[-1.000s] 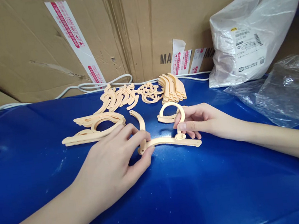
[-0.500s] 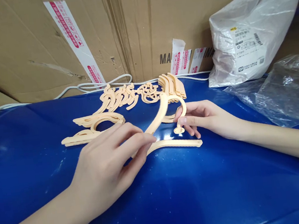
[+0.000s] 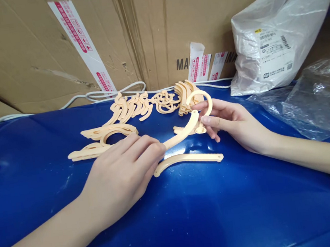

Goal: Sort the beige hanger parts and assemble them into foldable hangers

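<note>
My left hand (image 3: 129,172) pinches one end of a curved cream plastic hanger arm (image 3: 181,135), whose other end points up to the right. Between thumb and fingers, my right hand (image 3: 231,121) grips a cream hanger hook (image 3: 208,98) with a small round foot at its lower end. The foot hangs close to the hanger arm's raised end; whether they touch I cannot tell. Below them, a loose hanger arm (image 3: 187,158) lies on the blue surface. Folded cream hangers (image 3: 87,152) rest left of my left hand, partly covered by it.
Toward the back lie several loose hanger arms (image 3: 129,107), a cluster of hooks (image 3: 165,102) and a stack of arms (image 3: 183,91). A white cable (image 3: 72,99) runs before the cardboard box (image 3: 154,32). A white plastic bag (image 3: 275,42) and clear plastic wrap (image 3: 321,96) sit at right.
The hook has turned so its curve points up and its foot down, and it has come away from the hanger arm's end. The hanger arm has tilted lower toward the right.
</note>
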Available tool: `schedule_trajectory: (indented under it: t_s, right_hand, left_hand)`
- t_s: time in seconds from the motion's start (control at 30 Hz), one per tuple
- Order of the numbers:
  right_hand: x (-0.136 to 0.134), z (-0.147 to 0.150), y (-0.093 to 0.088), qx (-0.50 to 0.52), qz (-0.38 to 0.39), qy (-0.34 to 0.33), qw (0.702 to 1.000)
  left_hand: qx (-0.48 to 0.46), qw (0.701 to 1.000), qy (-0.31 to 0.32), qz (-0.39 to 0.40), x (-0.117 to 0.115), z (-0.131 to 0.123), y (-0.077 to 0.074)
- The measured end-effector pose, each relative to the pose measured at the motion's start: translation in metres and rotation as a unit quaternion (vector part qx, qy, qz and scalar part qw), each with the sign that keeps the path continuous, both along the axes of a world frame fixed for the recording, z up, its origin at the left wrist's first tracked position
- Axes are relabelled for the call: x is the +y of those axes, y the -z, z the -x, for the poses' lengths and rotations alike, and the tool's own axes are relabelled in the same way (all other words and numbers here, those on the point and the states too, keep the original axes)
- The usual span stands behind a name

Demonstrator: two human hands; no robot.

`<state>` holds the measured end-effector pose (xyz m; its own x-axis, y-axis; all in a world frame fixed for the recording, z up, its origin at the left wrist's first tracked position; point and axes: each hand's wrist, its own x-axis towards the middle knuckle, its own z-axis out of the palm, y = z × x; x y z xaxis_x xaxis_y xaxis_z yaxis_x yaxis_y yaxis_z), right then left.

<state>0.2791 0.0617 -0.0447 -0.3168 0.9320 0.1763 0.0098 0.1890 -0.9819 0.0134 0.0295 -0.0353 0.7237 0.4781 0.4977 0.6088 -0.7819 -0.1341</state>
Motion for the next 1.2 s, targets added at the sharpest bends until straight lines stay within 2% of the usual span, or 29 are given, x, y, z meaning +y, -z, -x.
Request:
schedule_trajectory:
  t_s: [0.3, 0.5, 0.93, 1.2]
  right_hand:
    - [-0.0017, -0.0026, -0.0011, -0.036, -0.012, 0.014, 0.999]
    - [-0.004, -0.0021, -0.0025, -0.059, -0.008, -0.017, 0.998]
    - [-0.0018, -0.0032, -0.0015, -0.067, -0.016, 0.024, 0.997]
    - [-0.0077, -0.0001, -0.005, -0.096, -0.017, -0.013, 0.995]
  left_hand:
    - [-0.011, 1.0, -0.015, 0.015, 0.0, 0.001, 0.003]
    - [-0.035, 0.999, -0.009, 0.013, 0.0006, -0.0012, 0.0027]
    - [-0.035, 0.999, -0.035, -0.008, 0.0019, 0.001, 0.0045]
    - [-0.059, 0.998, -0.027, 0.017, 0.0018, 0.0007, 0.0057]
